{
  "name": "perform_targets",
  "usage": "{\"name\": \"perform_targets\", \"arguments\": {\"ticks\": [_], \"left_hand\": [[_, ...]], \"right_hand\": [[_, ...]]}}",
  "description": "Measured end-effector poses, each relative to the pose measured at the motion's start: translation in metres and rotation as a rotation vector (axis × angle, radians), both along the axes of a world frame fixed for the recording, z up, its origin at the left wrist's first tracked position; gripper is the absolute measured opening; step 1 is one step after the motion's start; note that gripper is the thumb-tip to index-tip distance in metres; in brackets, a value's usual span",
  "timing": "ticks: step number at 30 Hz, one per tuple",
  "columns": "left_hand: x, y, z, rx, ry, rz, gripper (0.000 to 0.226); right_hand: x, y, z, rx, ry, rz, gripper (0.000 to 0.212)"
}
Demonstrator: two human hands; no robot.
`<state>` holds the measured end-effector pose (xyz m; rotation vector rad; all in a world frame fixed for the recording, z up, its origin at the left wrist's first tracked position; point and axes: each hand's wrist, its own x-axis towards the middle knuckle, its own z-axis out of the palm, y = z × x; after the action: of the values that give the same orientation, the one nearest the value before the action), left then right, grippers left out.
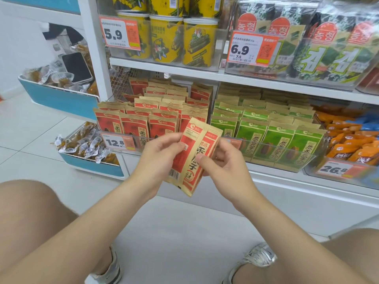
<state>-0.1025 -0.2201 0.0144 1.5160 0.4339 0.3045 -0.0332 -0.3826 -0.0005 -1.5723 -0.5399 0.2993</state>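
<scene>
At the centre of the frame, two overlapped red sunflower-seed packets [189, 177] are held tilted just in front of the shelf bin of matching red packets [141, 119]. The left hand [162, 154] pinches their left edge between thumb and curled fingers. The right hand [223, 162] presses its thumb on the front packet, with its fingers curled behind.

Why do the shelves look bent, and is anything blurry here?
Head view: the wide-angle lens bows the shelf edge; the light is even and soft, with faint glare on the clear bin; the held red packets look sharp; the 26.8 price tag near the right edge smears.
</scene>
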Motion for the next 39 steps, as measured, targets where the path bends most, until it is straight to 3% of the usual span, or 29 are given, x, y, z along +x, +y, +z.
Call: {"name": "perform_targets", "arguments": {"ticks": [4, 7, 9, 13, 18, 21, 26, 31, 39], "left_hand": [[-0.005, 0.002, -0.001, 0.392, -0.101, 0.033, 0.014], [-0.009, -0.002, -0.006, 0.574, -0.112, -0.045, 0.029], [-0.010, -0.003, -0.011, 0.563, -0.114, -0.071, 0.035], [-0.010, -0.003, -0.013, 0.518, -0.129, -0.158, 0.024], [-0.010, -0.006, -0.010, 0.544, -0.120, -0.144, 0.010], [-0.011, -0.010, -0.014, 0.631, -0.095, -0.121, 0.015], [-0.008, -0.011, -0.012, 0.434, -0.067, -0.153, 0.025], [-0.008, -0.009, -0.012, 0.406, -0.069, -0.172, 0.020], [-0.006, -0.004, -0.006, 0.485, -0.036, -0.162, 0.017]], "right_hand": [[-0.001, 0.003, 0.003, -0.046, -0.017, -0.059, 0.017], [-0.001, 0.004, 0.001, -0.091, -0.198, -0.109, 0.025], [-0.003, 0.003, 0.002, -0.136, -0.309, -0.149, 0.029], [-0.004, 0.000, 0.006, -0.179, -0.394, -0.227, 0.035], [-0.011, 0.000, 0.007, -0.126, -0.483, -0.193, 0.020], [-0.015, 0.000, 0.005, -0.119, -0.580, -0.157, 0.014], [-0.011, -0.001, 0.005, -0.155, -0.729, -0.205, 0.014], [-0.008, -0.003, 0.004, -0.175, -0.651, -0.201, 0.018], [0.000, -0.002, 0.006, -0.082, -0.114, -0.202, 0.025]]}}
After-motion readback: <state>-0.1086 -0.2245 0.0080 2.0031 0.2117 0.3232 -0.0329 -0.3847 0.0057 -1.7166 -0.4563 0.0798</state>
